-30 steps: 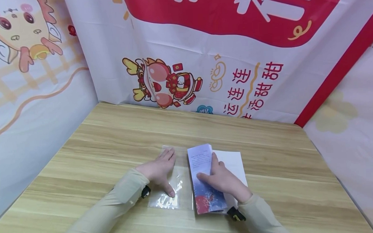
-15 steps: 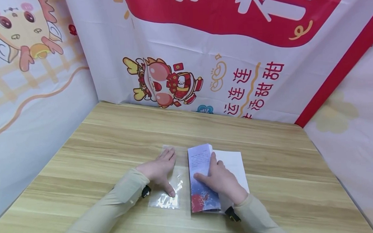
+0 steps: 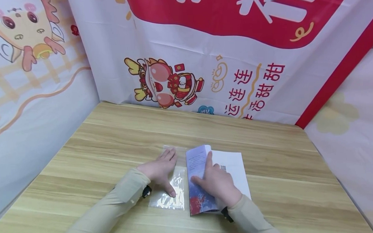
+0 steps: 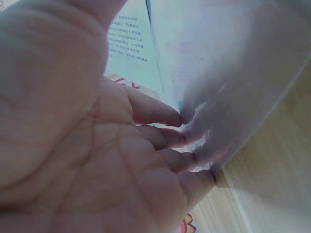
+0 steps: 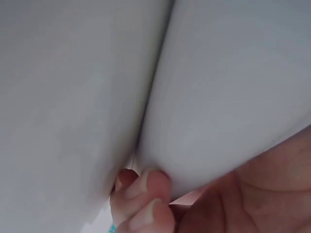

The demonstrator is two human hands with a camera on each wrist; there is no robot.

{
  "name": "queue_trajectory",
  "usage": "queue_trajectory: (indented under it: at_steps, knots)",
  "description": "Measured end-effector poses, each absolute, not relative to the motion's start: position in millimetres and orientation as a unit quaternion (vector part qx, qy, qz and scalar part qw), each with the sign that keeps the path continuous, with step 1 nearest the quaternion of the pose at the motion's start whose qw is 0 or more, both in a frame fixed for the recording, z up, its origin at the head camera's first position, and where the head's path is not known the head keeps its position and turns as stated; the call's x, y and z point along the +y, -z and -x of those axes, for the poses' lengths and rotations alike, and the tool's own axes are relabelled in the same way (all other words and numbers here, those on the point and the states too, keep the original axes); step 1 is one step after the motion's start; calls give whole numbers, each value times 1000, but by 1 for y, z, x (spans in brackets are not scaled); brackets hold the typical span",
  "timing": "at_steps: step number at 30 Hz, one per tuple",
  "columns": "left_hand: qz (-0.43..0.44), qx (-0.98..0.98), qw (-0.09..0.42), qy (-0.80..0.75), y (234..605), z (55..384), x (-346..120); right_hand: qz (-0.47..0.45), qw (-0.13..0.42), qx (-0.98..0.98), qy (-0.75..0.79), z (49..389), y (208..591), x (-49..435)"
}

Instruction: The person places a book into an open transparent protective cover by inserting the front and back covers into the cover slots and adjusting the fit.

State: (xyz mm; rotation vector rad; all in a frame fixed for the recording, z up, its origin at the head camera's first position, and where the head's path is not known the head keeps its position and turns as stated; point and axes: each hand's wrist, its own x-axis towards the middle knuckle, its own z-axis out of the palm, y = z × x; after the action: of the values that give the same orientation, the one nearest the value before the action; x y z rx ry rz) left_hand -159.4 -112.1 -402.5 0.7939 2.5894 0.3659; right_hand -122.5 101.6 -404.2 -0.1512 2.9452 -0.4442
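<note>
In the head view a clear plastic cover (image 3: pixel 171 202) lies on the wood-grain table, and my left hand (image 3: pixel 160 170) rests flat on it with the thumb spread out. The left wrist view has the fingertips of the left hand (image 4: pixel 160 150) touching the shiny film. To the right, my right hand (image 3: pixel 218 180) holds a purple-blue printed book cover (image 3: pixel 197 160), thumb on top and index finger along its edge. Other fingers of the right hand (image 5: pixel 146 199) curl under between two white surfaces. A white page (image 3: pixel 236 166) with a small dark square lies beneath.
The wooden table (image 3: pixel 137 123) runs back to a white and red printed cloth (image 3: pixel 183 37). More printed cloth (image 3: pixel 50 97) hangs along the left side, and pale cloth (image 3: pixel 353 131) along the right.
My right hand has shifted slightly left with the printed book cover, which overlaps more of the plastic. More of the white page and its dark square show. The left hand stays in place.
</note>
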Motion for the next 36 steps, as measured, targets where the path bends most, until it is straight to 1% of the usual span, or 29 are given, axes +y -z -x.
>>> queue_trajectory:
  at_steps: [4, 15, 22, 25, 32, 36]
  knots:
    - [-287, 928, 200, -128, 402, 159, -112, 51, 72, 987, 138, 123, 406, 98]
    - [-284, 929, 198, -132, 403, 159, -113, 47, 27, 996, 75, 120, 407, 82]
    - [-287, 929, 194, -127, 404, 160, -113, 65, 28, 995, 71, 118, 405, 79]
    - [-289, 930, 191, -126, 404, 161, -113, 80, 59, 991, 91, 120, 401, 81]
    - [-288, 929, 192, -130, 405, 161, -113, 131, 184, 958, 177, 129, 387, 101]
    - [-290, 928, 193, -130, 405, 161, -114, 148, 213, 936, 236, 132, 384, 112]
